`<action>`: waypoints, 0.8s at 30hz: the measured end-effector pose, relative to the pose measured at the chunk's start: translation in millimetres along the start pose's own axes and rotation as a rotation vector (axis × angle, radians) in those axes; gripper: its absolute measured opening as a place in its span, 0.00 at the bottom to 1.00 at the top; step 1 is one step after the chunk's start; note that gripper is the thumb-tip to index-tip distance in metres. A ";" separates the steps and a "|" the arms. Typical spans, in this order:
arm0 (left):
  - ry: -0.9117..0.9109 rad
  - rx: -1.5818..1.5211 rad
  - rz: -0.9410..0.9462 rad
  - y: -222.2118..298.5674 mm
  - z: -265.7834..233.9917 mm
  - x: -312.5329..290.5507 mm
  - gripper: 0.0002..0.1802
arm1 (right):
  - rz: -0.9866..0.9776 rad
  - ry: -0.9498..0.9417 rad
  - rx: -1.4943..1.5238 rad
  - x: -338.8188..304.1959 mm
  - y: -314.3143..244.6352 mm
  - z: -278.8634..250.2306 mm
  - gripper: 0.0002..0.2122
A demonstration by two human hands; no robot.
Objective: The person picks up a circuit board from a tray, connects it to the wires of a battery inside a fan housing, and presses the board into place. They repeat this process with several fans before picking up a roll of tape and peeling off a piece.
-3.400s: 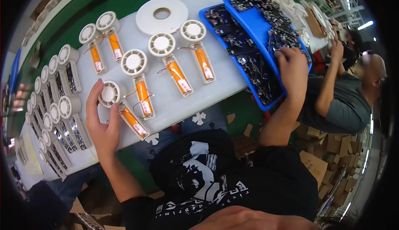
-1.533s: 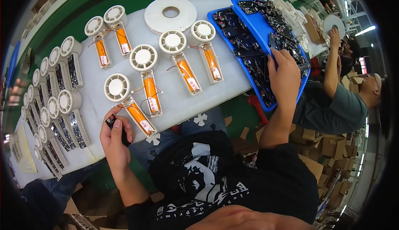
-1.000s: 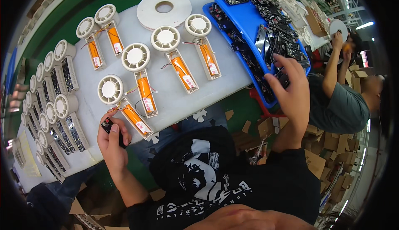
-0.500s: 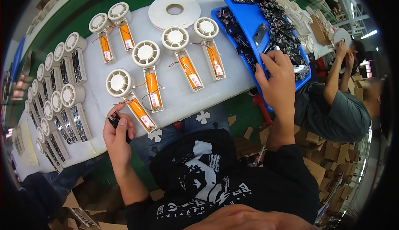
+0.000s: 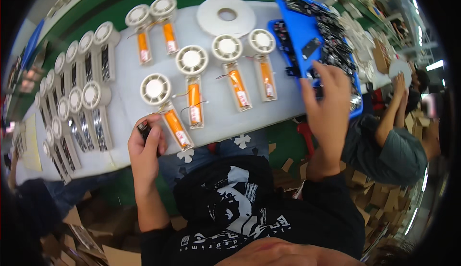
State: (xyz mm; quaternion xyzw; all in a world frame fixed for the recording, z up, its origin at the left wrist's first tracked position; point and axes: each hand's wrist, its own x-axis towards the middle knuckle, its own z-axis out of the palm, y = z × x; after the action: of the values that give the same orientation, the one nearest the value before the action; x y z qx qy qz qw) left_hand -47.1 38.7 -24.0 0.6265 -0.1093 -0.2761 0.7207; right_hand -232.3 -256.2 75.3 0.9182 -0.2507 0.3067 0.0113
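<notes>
- Left hand (image 5: 145,153): curled round a small dark circuit board (image 5: 143,127), just beside the nearest fan's handle, at the tabletop's (image 5: 125,83) near edge.
- Right hand (image 5: 332,100): over the upper blue tray (image 5: 298,26), thumb and fingers spread wide, nothing seen between them. Contact with boards below: cannot tell.
- Step in hand, my reading: gathering boards, left holding while right picks. Next move seems to call for narrowing to a pinch on one board, leaving its neighbours.
- Nearest handheld fan (image 5: 156,89): lying face up, handle open, orange battery (image 5: 175,126) exposed, thin wires loose.
- Five similar open fans behind and to its right.
- Far left: fans (image 5: 96,95) in rows, dark boards in handles.
- Upper tray: board heap (image 5: 336,40), one board (image 5: 311,47) lying apart. Second blue tray partly beneath.
- Beyond: white tape roll (image 5: 206,18); right, co-worker (image 5: 394,155), hands at a white disc (image 5: 400,71).
</notes>
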 end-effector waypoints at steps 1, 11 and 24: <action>-0.047 0.039 -0.003 -2.9 -4.5 0.6 0.11 | -0.029 0.091 0.005 -2.0 -8.2 -7.2 0.09; -0.033 -0.036 -0.103 13.1 8.3 -2.5 0.07 | -0.358 -0.230 0.640 -15.0 -118.4 62.3 0.15; -0.129 -0.199 0.110 14.9 3.9 -7.1 0.25 | -0.480 -0.300 0.522 9.6 -155.8 93.5 0.11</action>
State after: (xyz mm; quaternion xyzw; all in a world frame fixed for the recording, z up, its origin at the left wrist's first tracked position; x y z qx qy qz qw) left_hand -51.1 40.1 -7.6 0.5260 -0.1616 -0.2854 0.7847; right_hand -100.7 -140.7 25.6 0.9574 0.0590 0.2109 -0.1882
